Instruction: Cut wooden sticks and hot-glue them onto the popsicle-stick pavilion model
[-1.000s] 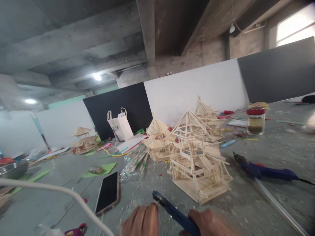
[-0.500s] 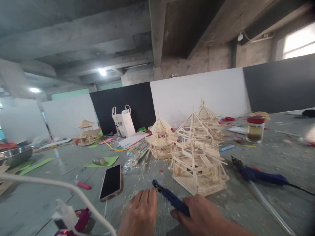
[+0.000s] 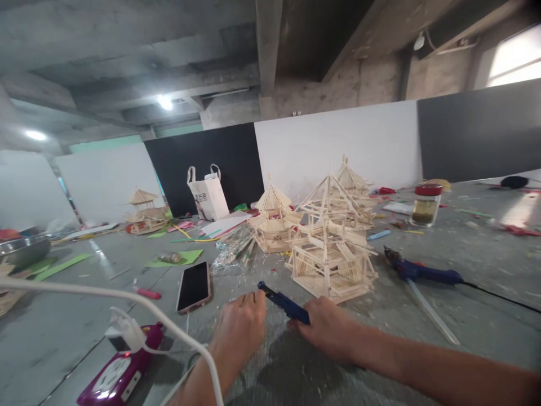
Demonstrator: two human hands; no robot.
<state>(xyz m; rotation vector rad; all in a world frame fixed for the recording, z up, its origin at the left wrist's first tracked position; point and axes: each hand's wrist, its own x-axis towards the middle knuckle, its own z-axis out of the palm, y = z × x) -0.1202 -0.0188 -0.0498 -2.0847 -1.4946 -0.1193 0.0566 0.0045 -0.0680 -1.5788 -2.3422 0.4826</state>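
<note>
My right hand point(image 3: 325, 330) grips the blue handles of a pair of pliers point(image 3: 282, 303), whose dark tip points up and left. My left hand point(image 3: 240, 330) rests on the grey floor just left of the tip, its fingers curled near the jaws; whether it pinches anything is too small to tell. Right behind the pliers stands a tall pavilion model of wooden sticks point(image 3: 332, 248). More stick pavilions point(image 3: 274, 220) stand behind it.
A phone point(image 3: 195, 286) lies face up to the left. A purple power strip point(image 3: 116, 375) with a white cable point(image 3: 127, 299) sits near left. A blue glue gun point(image 3: 422, 274) lies right; a red-lidded jar point(image 3: 426, 204) and a white bag point(image 3: 208, 197) stand farther back.
The view has tipped down, so both hands and forearms show more fully and the power strip has come into sight. My right hand still holds the pliers, my left beside the tip.
</note>
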